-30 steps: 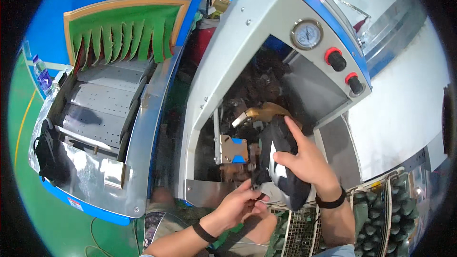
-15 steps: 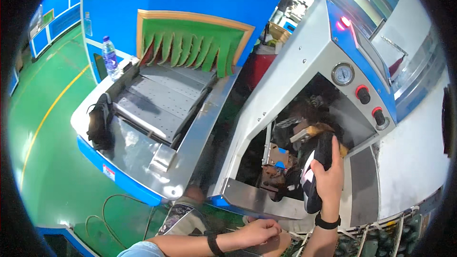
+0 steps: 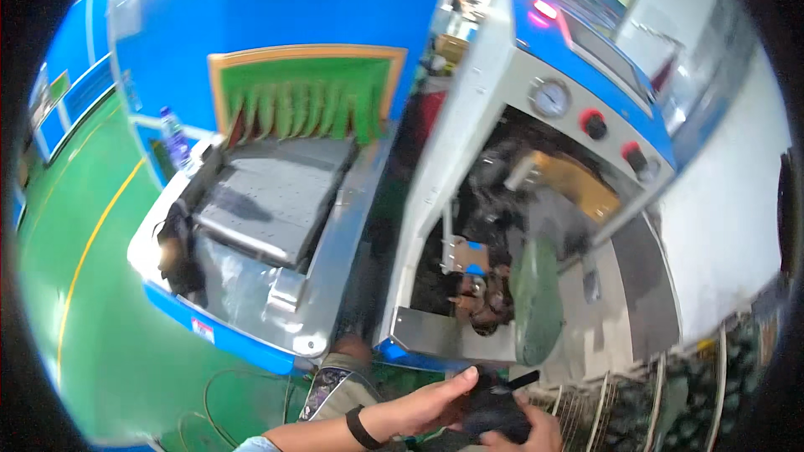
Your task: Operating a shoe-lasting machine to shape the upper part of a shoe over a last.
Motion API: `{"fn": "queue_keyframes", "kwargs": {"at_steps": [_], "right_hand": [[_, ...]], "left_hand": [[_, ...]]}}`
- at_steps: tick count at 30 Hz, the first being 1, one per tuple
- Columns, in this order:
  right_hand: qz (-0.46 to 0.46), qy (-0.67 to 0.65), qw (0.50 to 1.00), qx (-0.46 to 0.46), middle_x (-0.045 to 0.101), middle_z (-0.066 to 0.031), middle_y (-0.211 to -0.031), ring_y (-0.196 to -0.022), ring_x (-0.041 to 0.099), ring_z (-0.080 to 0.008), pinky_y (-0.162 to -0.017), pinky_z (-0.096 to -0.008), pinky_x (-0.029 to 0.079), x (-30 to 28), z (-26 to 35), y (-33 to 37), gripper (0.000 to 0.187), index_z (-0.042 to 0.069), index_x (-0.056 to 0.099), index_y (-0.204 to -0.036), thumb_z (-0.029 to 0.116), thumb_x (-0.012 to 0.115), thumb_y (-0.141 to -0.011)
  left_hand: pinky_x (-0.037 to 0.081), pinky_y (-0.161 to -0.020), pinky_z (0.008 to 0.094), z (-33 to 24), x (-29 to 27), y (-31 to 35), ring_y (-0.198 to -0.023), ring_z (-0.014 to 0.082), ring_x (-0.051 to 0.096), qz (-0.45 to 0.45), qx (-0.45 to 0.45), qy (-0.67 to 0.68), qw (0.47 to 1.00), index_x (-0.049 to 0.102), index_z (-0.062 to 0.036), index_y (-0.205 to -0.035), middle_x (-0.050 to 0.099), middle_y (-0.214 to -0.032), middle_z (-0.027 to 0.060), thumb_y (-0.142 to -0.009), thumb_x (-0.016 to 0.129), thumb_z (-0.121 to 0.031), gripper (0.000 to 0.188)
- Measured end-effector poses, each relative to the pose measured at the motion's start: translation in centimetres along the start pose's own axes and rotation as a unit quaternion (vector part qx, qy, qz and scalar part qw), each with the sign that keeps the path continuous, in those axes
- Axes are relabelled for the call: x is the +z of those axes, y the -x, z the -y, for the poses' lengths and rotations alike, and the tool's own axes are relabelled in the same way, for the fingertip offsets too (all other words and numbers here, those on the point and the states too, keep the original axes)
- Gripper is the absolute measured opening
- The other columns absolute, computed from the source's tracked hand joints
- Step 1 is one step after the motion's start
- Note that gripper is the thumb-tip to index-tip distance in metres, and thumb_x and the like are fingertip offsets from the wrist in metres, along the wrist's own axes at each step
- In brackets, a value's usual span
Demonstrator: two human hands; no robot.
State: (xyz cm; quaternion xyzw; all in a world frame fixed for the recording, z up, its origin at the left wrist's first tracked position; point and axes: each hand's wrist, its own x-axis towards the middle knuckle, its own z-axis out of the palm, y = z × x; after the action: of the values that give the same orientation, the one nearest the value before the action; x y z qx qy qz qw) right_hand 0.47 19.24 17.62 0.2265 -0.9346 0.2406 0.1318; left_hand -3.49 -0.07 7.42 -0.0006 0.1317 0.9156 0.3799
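Observation:
Both of my hands meet at the lower edge of the head view. My left hand (image 3: 427, 404), with a black wristband, lies along a black shoe piece (image 3: 494, 412) and holds it. My right hand (image 3: 529, 437) grips the same piece from below and is mostly cut off by the frame. Just above them is the open bay of a white and blue shoe machine (image 3: 469, 142). A green oval sole (image 3: 536, 301) stands upright in that bay, beside brown and black clamps (image 3: 477, 297).
The machine front has a round gauge (image 3: 550, 98) and two red knobs (image 3: 594, 124). To the left runs a grey conveyor (image 3: 268, 201) with a green fringed curtain (image 3: 306, 109), a black shoe (image 3: 173, 244) and a water bottle (image 3: 173, 141). A wire rack (image 3: 670, 402) holds dark shoes at the lower right.
My right hand left the machine bay and dropped to the lower edge, joining my left hand on the black shoe piece. The view swung left and up.

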Motion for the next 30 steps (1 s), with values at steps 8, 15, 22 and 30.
{"fn": "queue_keyframes", "kwargs": {"at_steps": [8, 15, 22, 30], "right_hand": [[0.037, -0.758, 0.614, 0.215, 0.065, -0.0133, -0.117, -0.096, 0.069, -0.0260, -0.082, -0.0386, 0.058, 2.8, -5.1, -11.1, 0.066, 0.006, 0.040, -0.146, 0.020, 0.073, -0.091], [-0.117, -0.578, 0.797, 0.129, 0.064, -0.0062, -0.127, -0.108, 0.057, -0.0133, -0.095, -0.0278, 0.046, 0.8, -7.2, -5.2, 0.072, 0.007, 0.047, -0.149, 0.016, 0.076, -0.084], [-0.474, -0.582, 0.532, 0.393, 0.063, -0.0182, -0.125, -0.106, 0.067, -0.0323, -0.088, -0.0505, 0.060, -6.4, -10.7, 27.5, 0.066, -0.004, 0.044, -0.145, 0.008, 0.073, -0.087], [-0.730, -0.311, 0.479, 0.376, 0.069, -0.0179, -0.109, -0.092, 0.071, -0.0354, -0.065, -0.0369, 0.058, -13.6, -1.4, 55.7, 0.047, 0.001, 0.055, -0.128, 0.030, 0.066, -0.092]], "left_hand": [[0.054, -0.083, 0.0369, 4.6, -2.7, 1.6, -0.094, 0.0220, 0.066, -0.310, 0.045, -0.265, 0.912, 0.065, 0.0056, -0.117, 0.069, -0.108, 0.0120, -0.083, 0.072, -0.017, 0.042], [0.044, -0.064, 0.0297, 5.9, -1.8, 2.6, -0.072, 0.0145, 0.052, -0.335, 0.118, -0.405, 0.842, 0.064, -0.0002, -0.102, 0.061, -0.086, 0.0036, -0.091, 0.069, -0.024, 0.027], [0.046, -0.078, 0.0334, 8.9, 0.5, 0.9, -0.084, 0.0198, 0.054, -0.276, 0.026, -0.240, 0.931, 0.065, 0.0038, -0.107, 0.063, -0.097, 0.0069, -0.093, 0.064, -0.023, 0.031], [0.041, -0.068, 0.0340, 12.5, 3.9, -0.9, -0.075, 0.0195, 0.049, -0.195, 0.034, -0.612, 0.765, 0.066, 0.0018, -0.099, 0.062, -0.089, 0.0048, -0.093, 0.068, -0.034, 0.036]]}}
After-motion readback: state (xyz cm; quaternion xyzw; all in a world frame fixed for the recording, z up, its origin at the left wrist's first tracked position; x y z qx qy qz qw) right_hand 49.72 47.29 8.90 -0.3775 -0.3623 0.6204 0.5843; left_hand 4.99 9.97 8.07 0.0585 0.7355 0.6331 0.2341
